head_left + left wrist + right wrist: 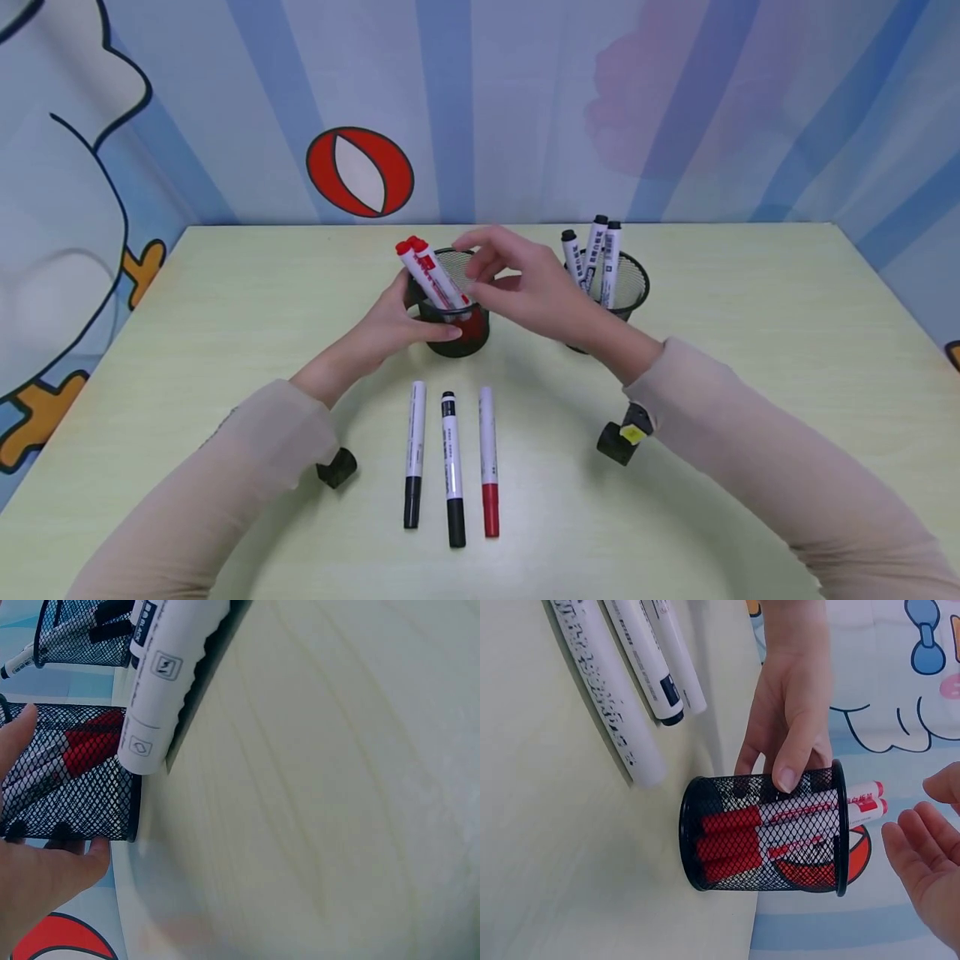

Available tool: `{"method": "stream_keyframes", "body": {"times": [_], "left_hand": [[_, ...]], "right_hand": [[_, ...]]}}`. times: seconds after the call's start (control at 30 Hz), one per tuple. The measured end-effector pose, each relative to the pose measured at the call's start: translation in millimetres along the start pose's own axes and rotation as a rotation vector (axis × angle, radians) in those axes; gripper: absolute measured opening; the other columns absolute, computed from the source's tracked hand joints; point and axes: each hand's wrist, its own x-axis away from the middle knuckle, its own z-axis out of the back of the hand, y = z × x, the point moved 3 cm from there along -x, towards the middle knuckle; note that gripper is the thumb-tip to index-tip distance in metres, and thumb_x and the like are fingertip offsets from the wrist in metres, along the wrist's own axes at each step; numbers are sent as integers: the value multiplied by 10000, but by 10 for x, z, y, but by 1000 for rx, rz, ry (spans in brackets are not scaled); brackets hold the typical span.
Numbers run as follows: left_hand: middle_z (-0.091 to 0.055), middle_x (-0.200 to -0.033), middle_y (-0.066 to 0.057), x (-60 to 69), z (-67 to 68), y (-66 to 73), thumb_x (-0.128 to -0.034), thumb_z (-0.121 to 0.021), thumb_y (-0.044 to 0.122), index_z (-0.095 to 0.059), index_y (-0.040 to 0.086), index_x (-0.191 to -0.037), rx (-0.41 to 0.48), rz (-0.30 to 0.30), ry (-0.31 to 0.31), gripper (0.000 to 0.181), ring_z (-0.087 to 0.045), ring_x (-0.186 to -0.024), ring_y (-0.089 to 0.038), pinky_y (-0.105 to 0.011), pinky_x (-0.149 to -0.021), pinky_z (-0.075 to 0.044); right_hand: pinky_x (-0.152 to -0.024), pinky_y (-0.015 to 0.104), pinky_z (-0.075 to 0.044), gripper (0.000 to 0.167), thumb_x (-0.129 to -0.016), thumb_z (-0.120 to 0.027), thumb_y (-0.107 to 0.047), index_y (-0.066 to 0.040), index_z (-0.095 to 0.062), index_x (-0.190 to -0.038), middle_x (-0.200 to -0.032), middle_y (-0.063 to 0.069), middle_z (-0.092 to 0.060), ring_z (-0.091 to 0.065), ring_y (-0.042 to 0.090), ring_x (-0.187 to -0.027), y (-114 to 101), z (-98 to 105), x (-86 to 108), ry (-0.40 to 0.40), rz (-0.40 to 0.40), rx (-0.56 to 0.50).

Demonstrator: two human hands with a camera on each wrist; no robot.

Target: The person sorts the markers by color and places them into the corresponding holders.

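Observation:
My left hand [375, 327] holds a black mesh pen cup [459, 340] around its side, the thumb across the front. Three red-and-white markers [433, 277] lean in it toward the left; their red lower ends show through the mesh in the right wrist view. Beside the cup's rim, my right hand [528, 283] hovers with loosely bent fingers; in the right wrist view this hand [930, 851] shows a gap between thumb and fingers and nothing held. Nearer me lie a black-capped marker [415, 429], a second black-capped marker [452, 454] and a red-capped marker [489, 454], side by side.
Partly behind my right forearm stands another mesh cup [637, 292], with several black-ended markers [611, 262] in it. The pale wooden table [285, 283] ends at a printed cloth backdrop [510, 108] at the back.

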Motion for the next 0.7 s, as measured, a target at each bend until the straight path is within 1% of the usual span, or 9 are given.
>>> {"method": "stream_keyframes", "body": {"times": [0.17, 0.3, 0.47, 0.57, 0.7], "left_hand": [[-349, -1401, -44, -5, 2, -15, -796, -732, 113, -175, 192, -1455, 1, 1, -3, 867, -302, -1277, -227, -479, -1045, -308], [-354, -1393, -45, -4, 2, -21, -791, -738, 118, -181, 192, -1452, 3, -6, -4, 868, -309, -1271, -229, -481, -1041, -312], [-353, -1391, -46, -4, 2, -25, -794, -735, 120, -186, 188, -1450, -6, -10, -4, 858, -306, -1274, -224, -473, -1029, -337], [-355, -1394, -48, -7, 2, -24, -792, -736, 115, -186, 182, -1449, -9, -11, -3, 859, -307, -1275, -227, -471, -1029, -338], [-363, -1394, -49, -8, 4, -17, -788, -738, 104, -193, 177, -1445, -9, -10, 0, 857, -314, -1276, -232, -478, -1036, -325]], "right_hand": [[-801, 293, -523, 400, -865, -597, 17, -56, -516, -1249, -948, 56, -590, -570, 150, -890, -45, -3, 101, -51, 1, -9], [-796, 295, -523, 398, -860, -604, 17, -44, -520, -1244, -936, 58, -596, -570, 147, -884, -60, -13, 170, -79, 28, -5], [-786, 325, -529, 381, -858, -612, 11, -29, -533, -1228, -939, 97, -602, -572, 149, -878, -60, -7, 235, -82, 45, -4], [-780, 319, -531, 384, -852, -615, 20, -38, -541, -1224, -934, 104, -606, -577, 143, -869, -51, 4, 268, -78, 43, -9], [-779, 296, -529, 381, -854, -614, 16, -62, -550, -1221, -916, 57, -603, -580, 132, -861, -39, 12, 317, -83, 31, -10]]}}
